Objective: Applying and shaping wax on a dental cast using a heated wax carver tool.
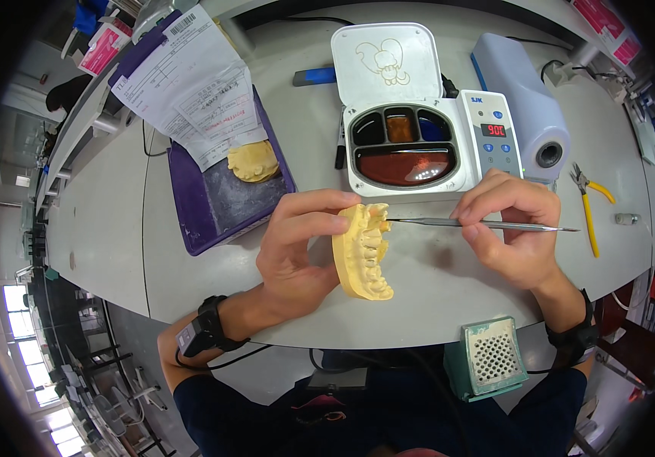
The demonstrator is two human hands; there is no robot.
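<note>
My left hand (pixel 295 255) grips a yellow plaster dental model (pixel 359 255) by its base, with the row of teeth turned to the right. Between the thumb and fingers of my right hand (pixel 512 225) is a thin metal wax carver (pixel 484 223), held nearly level. Its left tip meets, or comes very close to, a tooth near the model's upper end. Just beyond the hands stands a white wax heater (pixel 402 186) with its lid (pixel 385 61) raised. Reddish-brown wax (pixel 406 165) fills its large front well; smaller wells behind hold dark, amber and blue wax.
To the left, a purple tray (pixel 190 221) holds papers (pixel 190 91) and another plaster piece (pixel 253 161). Yellow-handled pliers (pixel 589 209) and a small glass jar (pixel 626 218) lie at right. Behind them is a pale blue-grey machine (pixel 522 107). A green box with a perforated top (pixel 495 358) sits at the near edge.
</note>
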